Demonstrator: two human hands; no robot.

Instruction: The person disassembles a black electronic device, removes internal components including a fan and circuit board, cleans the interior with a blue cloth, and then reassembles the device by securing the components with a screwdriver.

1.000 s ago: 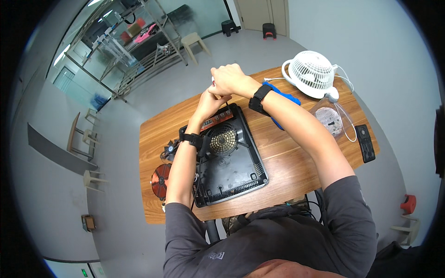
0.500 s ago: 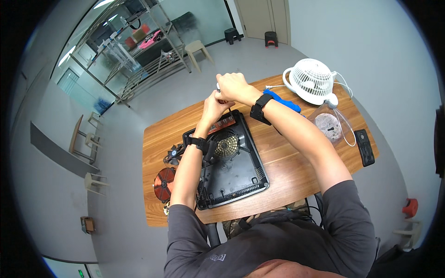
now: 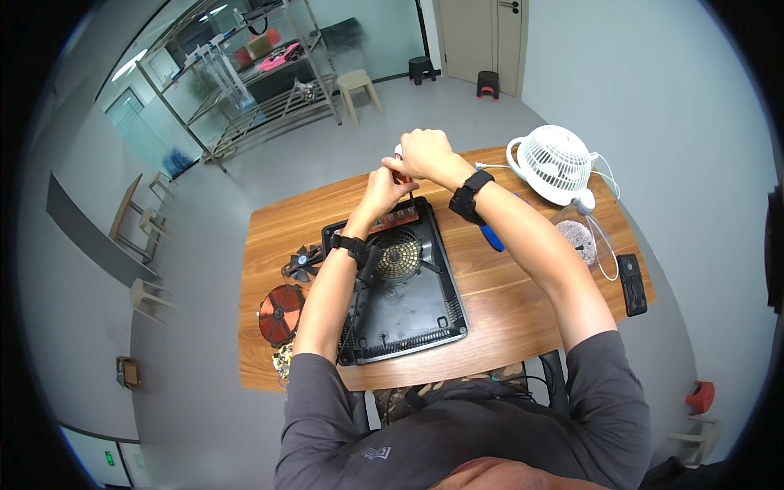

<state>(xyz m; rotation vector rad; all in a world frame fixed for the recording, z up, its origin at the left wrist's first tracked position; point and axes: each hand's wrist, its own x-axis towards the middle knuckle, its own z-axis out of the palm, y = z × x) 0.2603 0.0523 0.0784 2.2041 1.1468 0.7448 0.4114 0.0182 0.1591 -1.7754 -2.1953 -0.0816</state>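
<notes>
I have the right hand (image 3: 427, 153) with its grip clenched round a screwdriver (image 3: 400, 176), the left hand (image 3: 382, 193) grasping just below. It points down at the circuit board (image 3: 398, 217) in the black casing (image 3: 402, 314) on the worktop (image 3: 510, 306).

left hand (image 3: 382, 193) curled, lower | right hand (image 3: 428, 153) clenched, above | arms (image 3: 535, 255) outstretched

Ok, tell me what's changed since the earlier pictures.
The right hand has shifted slightly right relative to the black housing, its forearm now covering more of the blue item; more of the red-handled tool shows. The left hand stays at the tool; housing and white fan stay put.
</notes>
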